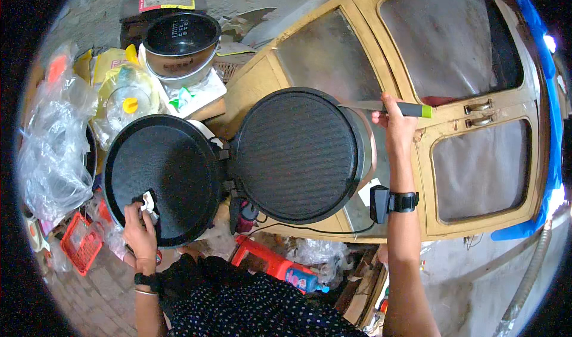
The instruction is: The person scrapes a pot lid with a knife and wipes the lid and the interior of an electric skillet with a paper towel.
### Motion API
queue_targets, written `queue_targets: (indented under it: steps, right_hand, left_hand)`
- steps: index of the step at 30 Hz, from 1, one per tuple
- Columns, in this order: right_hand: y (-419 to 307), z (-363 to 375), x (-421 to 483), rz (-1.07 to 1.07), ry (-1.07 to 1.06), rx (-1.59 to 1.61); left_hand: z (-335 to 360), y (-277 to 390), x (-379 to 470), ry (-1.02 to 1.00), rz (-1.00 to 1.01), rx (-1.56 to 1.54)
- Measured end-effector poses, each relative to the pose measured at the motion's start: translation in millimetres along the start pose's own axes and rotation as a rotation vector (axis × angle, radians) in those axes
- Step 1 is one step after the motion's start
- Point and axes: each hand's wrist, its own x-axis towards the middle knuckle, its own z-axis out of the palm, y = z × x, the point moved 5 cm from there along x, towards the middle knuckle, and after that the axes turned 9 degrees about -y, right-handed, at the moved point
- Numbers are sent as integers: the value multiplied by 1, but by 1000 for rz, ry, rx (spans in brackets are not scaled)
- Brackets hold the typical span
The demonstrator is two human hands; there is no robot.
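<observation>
An electric griddle lies opened out flat, its smooth round pan (178,171) on the left hinged to a ridged round plate (299,158) on the right. My left hand (140,232) pinches a crumpled white tissue or cloth (149,203) against the smooth pan near its lower left rim. In my right hand (395,118) is a knife (409,109) with a dark handle and green end, held above the cabinet, its blade pointing left over the ridged plate's upper right edge.
A rice cooker's inner pot (181,64) stands at the upper left, near plastic bags (58,158). A yellow cabinet (469,109) with dark panes extends right. A power cord (313,230) runs along its near edge. Below are red baskets (82,243) and a blue bottle (304,280).
</observation>
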Motion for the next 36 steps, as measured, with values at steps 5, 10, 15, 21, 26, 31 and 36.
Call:
queue_targets:
  steps: [5,10,15,21,26,31,36]
  right_hand:
    - [-14,6,4,2,-62,-159]
    - [-12,20,15,18,-130,-165]
    - [-4,64,30,52,-300,-254]
    - [11,121,45,168,-466,-243]
    - [17,163,46,290,-659,-315]
    - [39,193,39,317,-726,-328]
    - [61,230,17,319,-866,-437]
  left_hand:
    - [-4,0,1,33,28,73]
    - [-6,5,3,29,34,41]
    - [-8,5,3,33,45,51]
    - [-10,8,3,44,27,57]
    - [-12,7,3,20,-11,37]
    - [-13,6,4,44,23,-20]
    - [-5,-5,1,19,-12,39]
